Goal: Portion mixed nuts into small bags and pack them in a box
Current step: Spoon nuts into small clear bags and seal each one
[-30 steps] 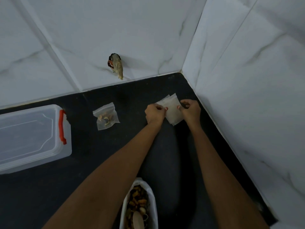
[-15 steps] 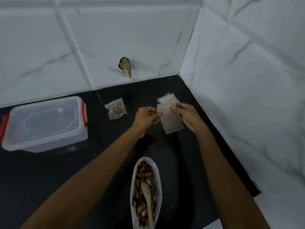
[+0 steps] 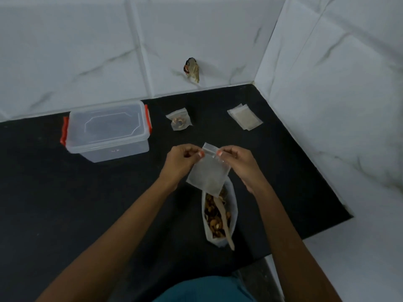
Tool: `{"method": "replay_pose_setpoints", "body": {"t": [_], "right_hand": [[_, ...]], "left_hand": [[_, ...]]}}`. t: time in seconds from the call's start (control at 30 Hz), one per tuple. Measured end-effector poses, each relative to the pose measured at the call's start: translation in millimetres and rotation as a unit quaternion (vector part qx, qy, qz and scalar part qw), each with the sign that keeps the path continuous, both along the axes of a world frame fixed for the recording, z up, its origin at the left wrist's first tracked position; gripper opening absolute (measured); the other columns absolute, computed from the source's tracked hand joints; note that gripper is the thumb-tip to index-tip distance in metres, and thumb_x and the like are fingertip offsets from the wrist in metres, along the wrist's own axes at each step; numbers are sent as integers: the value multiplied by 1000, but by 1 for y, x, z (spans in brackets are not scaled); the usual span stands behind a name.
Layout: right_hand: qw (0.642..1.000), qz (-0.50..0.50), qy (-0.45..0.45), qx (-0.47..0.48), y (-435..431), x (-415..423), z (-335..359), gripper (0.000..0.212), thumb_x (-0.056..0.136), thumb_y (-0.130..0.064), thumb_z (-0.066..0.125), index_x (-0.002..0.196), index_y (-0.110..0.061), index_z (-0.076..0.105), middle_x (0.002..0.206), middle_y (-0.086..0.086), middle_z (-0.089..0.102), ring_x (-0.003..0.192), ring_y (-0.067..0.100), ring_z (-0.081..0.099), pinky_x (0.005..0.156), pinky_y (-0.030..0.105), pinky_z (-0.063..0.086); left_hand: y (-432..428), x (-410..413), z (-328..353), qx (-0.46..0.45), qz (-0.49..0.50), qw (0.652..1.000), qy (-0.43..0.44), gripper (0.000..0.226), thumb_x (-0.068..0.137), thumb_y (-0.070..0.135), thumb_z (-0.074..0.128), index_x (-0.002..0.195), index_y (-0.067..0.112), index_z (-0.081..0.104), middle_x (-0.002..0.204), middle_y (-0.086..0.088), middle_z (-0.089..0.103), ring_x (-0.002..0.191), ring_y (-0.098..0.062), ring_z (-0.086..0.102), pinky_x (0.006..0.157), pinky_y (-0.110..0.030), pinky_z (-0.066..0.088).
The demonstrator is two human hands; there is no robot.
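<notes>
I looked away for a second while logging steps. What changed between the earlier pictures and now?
The left hand and right hand took one empty bag off the stack and drew it toward the person, over the nut pouch; they pinch its top edge. Stack, filled bag, box and pouch stayed put.

No text, label, brand, number or sign can be read on anything here.

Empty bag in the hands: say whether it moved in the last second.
Yes. The empty bag has left the stack of bags by the wall corner and come toward the person, now above the nut pouch.
</notes>
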State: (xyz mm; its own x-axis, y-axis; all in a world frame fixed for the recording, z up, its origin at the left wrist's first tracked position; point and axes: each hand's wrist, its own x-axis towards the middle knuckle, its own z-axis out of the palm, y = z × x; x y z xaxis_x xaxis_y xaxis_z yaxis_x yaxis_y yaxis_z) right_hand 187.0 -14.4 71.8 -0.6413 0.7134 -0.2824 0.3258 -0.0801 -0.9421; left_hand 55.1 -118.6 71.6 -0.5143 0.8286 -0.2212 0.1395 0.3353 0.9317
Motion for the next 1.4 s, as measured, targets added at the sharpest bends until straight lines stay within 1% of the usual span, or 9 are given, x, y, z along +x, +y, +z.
{"method": "replay_pose_setpoints", "body": {"t": [0.1,0.27,0.4,0.53,0.73,0.87,1.03,1.23,1.4], "right_hand": [[1000,16,-8,7,-21,3,3,9,87,-13,60,92,-18,65,89,-3,66,83,4,62,68,14,49],[997,31,-55,42,-54,8,3,11,85,-9,61,91,-17,64,84,-6,66,78,2,62,68,12,49],[997,14,-64,28,-75,10,-1,8,85,-12,62,91,-14,67,87,-3,66,82,6,62,70,16,47],[997,-13,-78,23,-88,10,-2,7,86,-16,62,87,-15,68,78,-12,61,73,-3,56,58,5,42],[997,-41,-67,-12,-100,7,-6,12,85,-16,64,93,-9,70,78,-11,62,73,-2,57,55,-1,40],[997,-17,-63,-29,-105,7,-5,13,83,-21,66,92,-12,69,78,-12,64,73,-5,58,60,3,42],[998,18,-43,-51,-106,11,-1,5,84,-14,64,81,-17,67,76,-11,65,69,-8,61,57,0,42],[999,21,-31,-20,-111,9,-3,10,87,-10,59,85,-16,67,83,-5,66,80,2,63,73,13,51],[996,22,-38,79,-120,3,-10,10,85,-2,60,85,-10,65,83,-2,65,76,1,61,67,9,48]], "left_hand": [[-21,1,2,-14,-8,999,37,13,90,14,55,90,25,62,91,14,59,85,1,56,71,-15,45],[-46,2,1,-65,-37,985,152,21,89,15,56,109,15,63,105,9,54,96,1,47,84,-18,38],[-62,13,-8,-56,17,963,263,23,85,16,62,108,16,61,108,2,58,98,-4,49,82,-18,37],[-77,29,-10,0,91,935,342,20,81,12,66,100,12,57,100,-1,55,88,-6,45,76,-18,35],[-92,49,-14,28,80,962,260,9,87,16,61,95,15,65,89,6,62,77,0,56,67,-9,45],[-94,50,-13,4,94,994,54,11,87,23,61,91,17,69,85,5,68,77,-5,64,72,-18,52],[-97,45,-7,21,122,979,-163,11,87,15,59,83,13,69,82,-4,70,74,-7,67,69,-16,54],[-99,44,-6,22,134,973,-188,8,85,7,61,91,13,64,90,-7,69,83,-12,68,70,-18,56],[-101,42,-10,8,140,980,-140,11,85,2,60,90,11,65,80,-5,68,75,-13,68,69,-21,57]]}}
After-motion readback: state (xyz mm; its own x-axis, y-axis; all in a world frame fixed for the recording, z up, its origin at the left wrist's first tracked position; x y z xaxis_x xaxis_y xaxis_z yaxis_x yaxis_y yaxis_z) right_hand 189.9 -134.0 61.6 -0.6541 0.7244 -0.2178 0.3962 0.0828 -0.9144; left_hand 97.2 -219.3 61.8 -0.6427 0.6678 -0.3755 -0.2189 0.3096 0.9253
